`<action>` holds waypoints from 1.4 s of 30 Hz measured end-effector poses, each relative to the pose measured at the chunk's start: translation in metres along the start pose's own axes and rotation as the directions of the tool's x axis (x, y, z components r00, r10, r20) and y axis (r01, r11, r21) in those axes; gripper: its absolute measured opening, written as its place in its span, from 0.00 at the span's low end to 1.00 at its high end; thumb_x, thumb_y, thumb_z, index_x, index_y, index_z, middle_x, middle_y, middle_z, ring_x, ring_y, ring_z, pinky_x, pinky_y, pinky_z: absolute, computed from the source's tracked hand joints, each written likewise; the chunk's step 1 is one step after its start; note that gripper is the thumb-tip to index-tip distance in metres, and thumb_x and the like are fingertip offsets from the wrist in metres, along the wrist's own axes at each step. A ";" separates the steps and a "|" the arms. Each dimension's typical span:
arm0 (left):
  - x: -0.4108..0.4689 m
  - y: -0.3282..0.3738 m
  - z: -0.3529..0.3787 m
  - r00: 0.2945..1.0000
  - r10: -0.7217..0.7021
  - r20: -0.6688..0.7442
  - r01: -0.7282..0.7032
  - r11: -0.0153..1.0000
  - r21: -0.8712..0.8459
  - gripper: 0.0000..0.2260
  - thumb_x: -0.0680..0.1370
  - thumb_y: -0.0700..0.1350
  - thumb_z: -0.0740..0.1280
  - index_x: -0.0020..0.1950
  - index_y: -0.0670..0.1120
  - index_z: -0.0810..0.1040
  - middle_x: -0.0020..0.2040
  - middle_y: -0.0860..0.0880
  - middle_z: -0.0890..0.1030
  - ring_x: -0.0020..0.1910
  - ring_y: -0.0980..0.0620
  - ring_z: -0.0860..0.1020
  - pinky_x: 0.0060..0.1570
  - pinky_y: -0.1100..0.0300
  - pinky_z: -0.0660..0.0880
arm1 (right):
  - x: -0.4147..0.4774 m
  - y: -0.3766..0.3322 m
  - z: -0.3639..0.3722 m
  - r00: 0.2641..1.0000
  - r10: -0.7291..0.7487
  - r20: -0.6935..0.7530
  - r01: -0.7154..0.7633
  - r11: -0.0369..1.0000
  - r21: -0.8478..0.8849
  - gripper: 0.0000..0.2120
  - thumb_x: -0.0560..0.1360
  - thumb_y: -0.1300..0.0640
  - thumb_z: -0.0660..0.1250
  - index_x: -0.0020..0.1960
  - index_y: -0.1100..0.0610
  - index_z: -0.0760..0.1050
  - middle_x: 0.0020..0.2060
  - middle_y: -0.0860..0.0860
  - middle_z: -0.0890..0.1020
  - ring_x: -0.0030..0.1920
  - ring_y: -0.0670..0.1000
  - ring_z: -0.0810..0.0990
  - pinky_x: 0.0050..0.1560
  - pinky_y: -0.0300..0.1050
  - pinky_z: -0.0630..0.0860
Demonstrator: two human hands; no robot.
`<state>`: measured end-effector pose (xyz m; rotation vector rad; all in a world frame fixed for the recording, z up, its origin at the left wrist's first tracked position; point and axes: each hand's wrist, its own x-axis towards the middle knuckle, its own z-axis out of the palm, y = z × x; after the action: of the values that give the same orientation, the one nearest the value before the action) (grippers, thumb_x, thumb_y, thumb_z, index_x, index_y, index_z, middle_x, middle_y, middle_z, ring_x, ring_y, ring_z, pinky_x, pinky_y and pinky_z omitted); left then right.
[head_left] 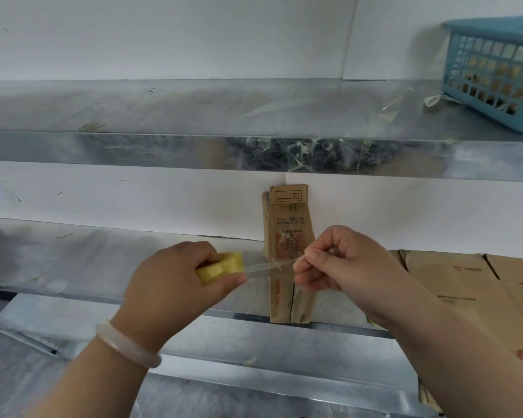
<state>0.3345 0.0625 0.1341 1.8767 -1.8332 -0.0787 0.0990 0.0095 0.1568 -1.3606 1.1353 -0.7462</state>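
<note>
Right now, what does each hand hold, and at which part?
Left hand grips the yellow tape roll by its rim; right hand pinches the clear tape strip at its free end.

Yellow tape roll tilted; clear strip stretched taut to rt.

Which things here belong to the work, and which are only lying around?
In use: tape roll in left hand; tape strip pinched by right hand; narrow carton.
Lying about: blue basket; flat cartons; tape scraps.
</note>
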 end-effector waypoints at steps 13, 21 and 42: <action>0.009 -0.010 0.014 0.978 0.208 -0.001 -0.197 0.927 -0.320 0.12 0.71 0.62 0.63 0.44 0.58 0.81 0.39 0.61 0.79 0.42 0.59 0.77 0.39 0.71 0.69 | 0.000 0.031 -0.027 0.986 0.022 -0.168 -0.009 0.997 0.078 0.04 0.79 0.66 0.63 0.46 0.65 0.75 0.36 0.55 0.85 0.39 0.54 0.86 0.44 0.47 0.82; 0.019 -0.016 0.034 0.974 0.227 0.008 -0.226 0.968 0.108 0.30 0.70 0.75 0.52 0.43 0.55 0.83 0.36 0.59 0.77 0.33 0.58 0.75 0.37 0.62 0.69 | 0.011 0.056 -0.037 0.977 0.077 -0.201 -0.060 0.994 0.088 0.03 0.79 0.66 0.64 0.47 0.65 0.75 0.37 0.57 0.85 0.39 0.55 0.85 0.44 0.49 0.82; 0.033 -0.015 0.077 0.980 0.114 0.165 -0.111 0.994 -0.024 0.31 0.66 0.77 0.53 0.47 0.54 0.80 0.39 0.61 0.76 0.38 0.60 0.75 0.39 0.70 0.65 | 0.035 0.116 -0.027 0.983 0.107 -0.152 -0.046 0.933 0.356 0.05 0.79 0.67 0.62 0.44 0.64 0.73 0.36 0.61 0.78 0.32 0.50 0.79 0.47 0.55 0.81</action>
<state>0.3218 0.0064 0.0714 1.7994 -2.0410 -0.2142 0.0627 -0.0182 0.0414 -0.9605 1.1166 -0.9709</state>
